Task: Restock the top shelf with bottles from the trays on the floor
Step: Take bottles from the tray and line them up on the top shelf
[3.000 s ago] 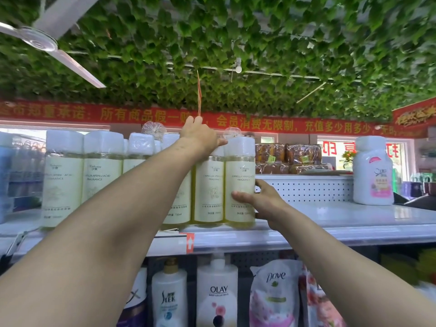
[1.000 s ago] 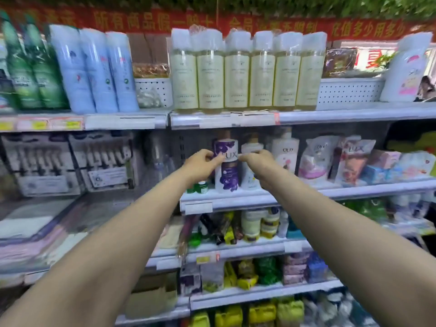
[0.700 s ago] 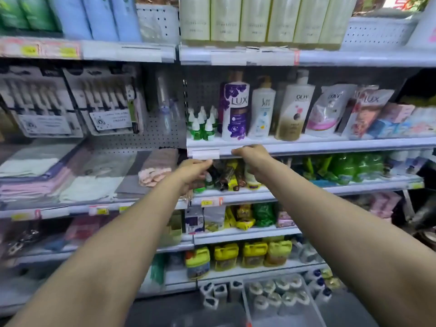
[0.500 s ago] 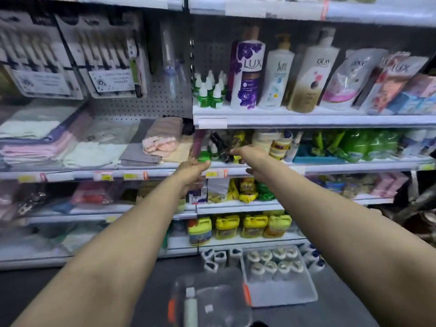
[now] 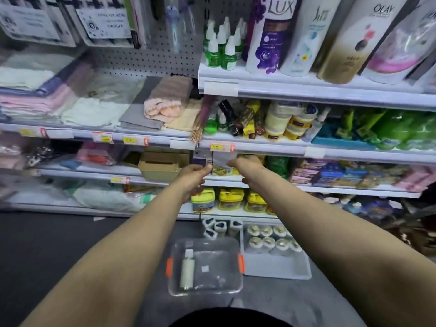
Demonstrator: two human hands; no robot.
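Nearest on the floor sat the clear tray (image 5: 232, 290) with orange latches, and in it lay 1 pale bottle (image 5: 187, 269) on its side against the tray's left wall. Its long axis ran almost straight away from the person, with the white cap at the far end, pointing toward the shelving. Just beyond and to the right stood the grey tray (image 5: 278, 271) with about 8 upright round-capped bottles (image 5: 269, 237) packed at its far end.

Above both trays, the left hand (image 5: 194, 175) and right hand (image 5: 247, 165) were stretched forward at the level of the lower shelves, fingers loosely curled and holding nothing, as far as the blur allowed.

3 seconds earlier those same hands had been squaring a row of pale bottles on the top shelf; since then the arms had come down and the view had dropped past the middle shelves to the floor. That suggested 1 placement was finished and a fresh pickup was starting, with the lone lying bottle the likely target. The top shelf itself was out of view here; the highest shelf showing carried the LUX bottle (image 5: 271, 34).
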